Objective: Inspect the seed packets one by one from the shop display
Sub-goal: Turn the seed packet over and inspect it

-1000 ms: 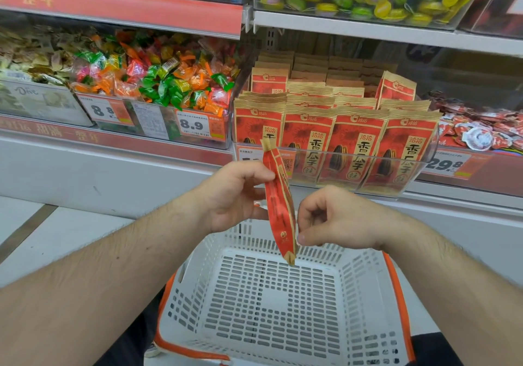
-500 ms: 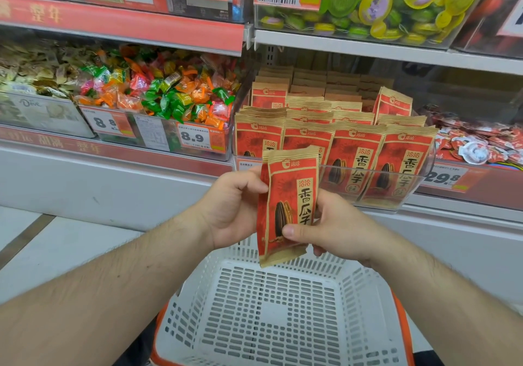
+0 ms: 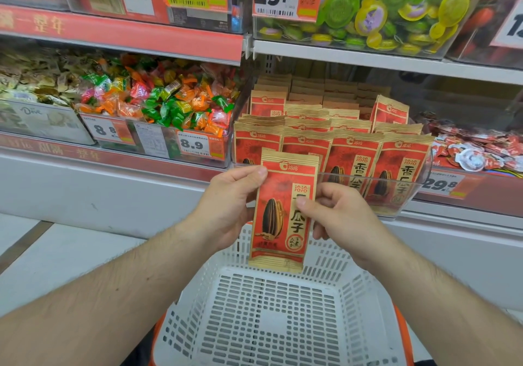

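We see two bare forearms, hairy, no sleeves in view. Left hand (image 3: 226,204) and right hand (image 3: 342,212): no rings, watch, bands or gloves. Nails short and unpainted. A bit of dark clothing shows at the bottom edge; we can't tell more.

hands (image 3: 283,210) holding seed packet (image 3: 283,212), basket (image 3: 271,314) below

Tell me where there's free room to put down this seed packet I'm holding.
The white basket under the seed packet shows a bare floor inside its walls. The clear seed bin is packed in rows, and the candy bin on its left is heaped.
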